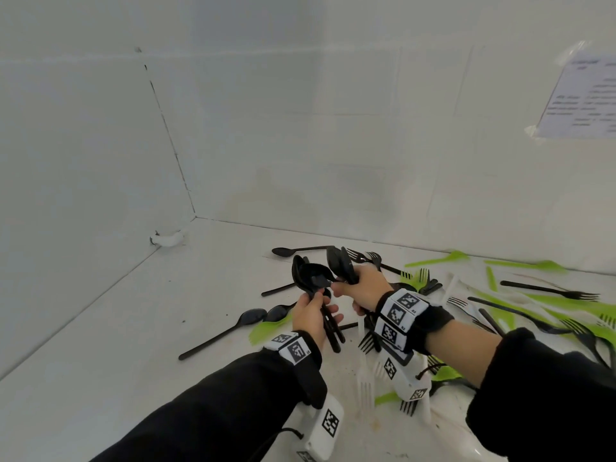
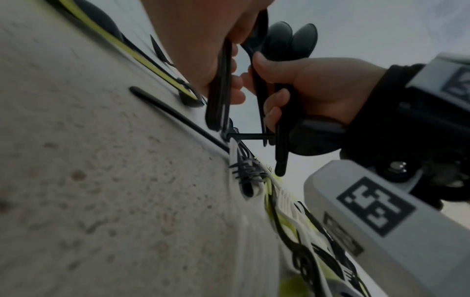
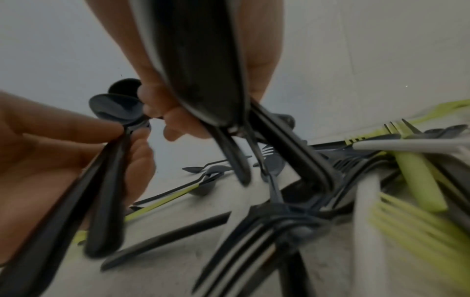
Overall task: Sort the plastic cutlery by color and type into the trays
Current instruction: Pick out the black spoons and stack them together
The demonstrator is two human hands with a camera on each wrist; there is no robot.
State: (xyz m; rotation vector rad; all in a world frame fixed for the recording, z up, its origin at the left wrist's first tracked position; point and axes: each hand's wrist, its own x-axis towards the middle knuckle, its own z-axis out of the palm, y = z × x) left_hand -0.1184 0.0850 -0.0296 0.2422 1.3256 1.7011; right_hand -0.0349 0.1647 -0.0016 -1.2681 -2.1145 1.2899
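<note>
In the head view my left hand (image 1: 316,311) grips a bundle of black spoons (image 1: 308,275) by the handles, bowls up. Right beside it, my right hand (image 1: 353,288) grips a second bundle of black spoons (image 1: 340,263), and its fingertips touch the left bundle. The left wrist view shows my left hand (image 2: 216,66) curled round black handles (image 2: 218,96), and the right hand (image 2: 312,84) holding spoons (image 2: 292,38). From the right wrist, my right hand (image 3: 175,112) wraps dark spoons (image 3: 203,76); the left hand (image 3: 63,148) pinches its spoons (image 3: 114,108). No tray is in view.
A mixed pile of black, green and white cutlery (image 1: 500,308) covers the white table (image 1: 133,328) to the right and under my right wrist. Loose black spoons (image 1: 246,320) lie left of the pile. White walls close the back and left; a paper sheet (image 1: 580,95) hangs on the right.
</note>
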